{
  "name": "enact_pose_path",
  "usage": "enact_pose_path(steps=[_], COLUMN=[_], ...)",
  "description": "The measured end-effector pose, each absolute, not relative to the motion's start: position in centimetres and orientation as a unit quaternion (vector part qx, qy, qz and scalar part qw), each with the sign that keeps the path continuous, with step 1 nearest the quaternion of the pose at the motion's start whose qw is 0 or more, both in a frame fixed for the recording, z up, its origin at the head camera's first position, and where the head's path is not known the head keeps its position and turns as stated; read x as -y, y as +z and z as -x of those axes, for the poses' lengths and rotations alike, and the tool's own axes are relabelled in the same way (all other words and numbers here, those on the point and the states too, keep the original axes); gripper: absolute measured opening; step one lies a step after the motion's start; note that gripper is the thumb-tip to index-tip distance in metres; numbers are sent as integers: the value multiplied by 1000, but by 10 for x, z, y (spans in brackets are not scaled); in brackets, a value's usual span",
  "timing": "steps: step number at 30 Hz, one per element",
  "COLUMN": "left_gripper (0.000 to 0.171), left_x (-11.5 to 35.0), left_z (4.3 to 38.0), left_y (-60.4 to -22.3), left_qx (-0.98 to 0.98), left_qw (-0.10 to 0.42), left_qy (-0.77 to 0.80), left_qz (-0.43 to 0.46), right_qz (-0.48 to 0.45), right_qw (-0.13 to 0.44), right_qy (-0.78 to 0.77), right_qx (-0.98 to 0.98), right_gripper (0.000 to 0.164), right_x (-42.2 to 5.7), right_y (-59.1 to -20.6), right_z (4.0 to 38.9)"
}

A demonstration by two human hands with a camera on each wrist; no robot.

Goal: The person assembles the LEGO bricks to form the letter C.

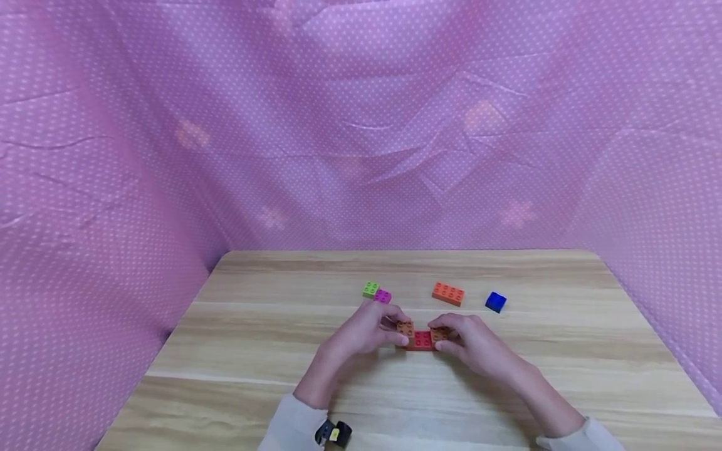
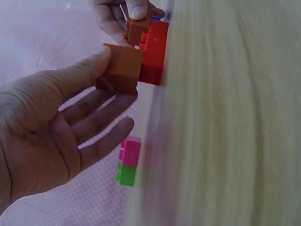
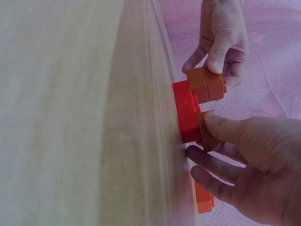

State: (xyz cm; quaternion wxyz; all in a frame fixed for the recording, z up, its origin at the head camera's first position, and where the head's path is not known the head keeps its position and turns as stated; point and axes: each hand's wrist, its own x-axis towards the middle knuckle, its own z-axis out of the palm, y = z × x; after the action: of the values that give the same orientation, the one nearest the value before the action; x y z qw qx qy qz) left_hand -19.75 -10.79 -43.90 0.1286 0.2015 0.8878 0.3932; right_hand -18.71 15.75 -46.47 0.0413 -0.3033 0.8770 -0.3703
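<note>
A red building brick [image 1: 423,340] lies on the wooden table between the two hands, its middle studs showing. My left hand [image 1: 361,329] pinches a brown block [image 3: 205,84] between thumb and fingers at the red brick's left end. A seam across that block makes it look like two brown bricks stacked. At the right end, my right hand [image 1: 474,341] pinches a single-height brown brick [image 3: 210,134], its thumb on the near side. The remaining fingers of both hands are loosely bent around the pieces. Studs of both brown pieces face up.
Beyond the hands, a lime green brick [image 1: 370,289] and a magenta brick [image 1: 383,295] sit side by side. Farther right are an orange brick [image 1: 448,294] and a dark blue brick [image 1: 496,302]. A pink dotted cloth [image 1: 361,156] hangs around the wooden table [image 1: 271,300].
</note>
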Motion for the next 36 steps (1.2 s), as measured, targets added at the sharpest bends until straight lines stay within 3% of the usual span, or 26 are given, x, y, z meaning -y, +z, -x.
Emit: enact_pose_path(steps=[20,30,36], left_gripper=[24,39,40], left_x=[103,144,174], left_z=[196,217,233], left_y=[-439,-451,-455], left_qx=[-896,-820,-820], left_qw=[107,154,87], left_qy=[377,454,525], left_qz=[-211,-313,-209], right_qz=[305,315,304], right_qw=[38,24,34], right_qy=[-382,-379,-379], right_qx=[-872,-870,-873], right_gripper=[30,32,33], right_x=[-160,-159,-159], right_y=[-464,-467,-468], right_z=[189,188,189])
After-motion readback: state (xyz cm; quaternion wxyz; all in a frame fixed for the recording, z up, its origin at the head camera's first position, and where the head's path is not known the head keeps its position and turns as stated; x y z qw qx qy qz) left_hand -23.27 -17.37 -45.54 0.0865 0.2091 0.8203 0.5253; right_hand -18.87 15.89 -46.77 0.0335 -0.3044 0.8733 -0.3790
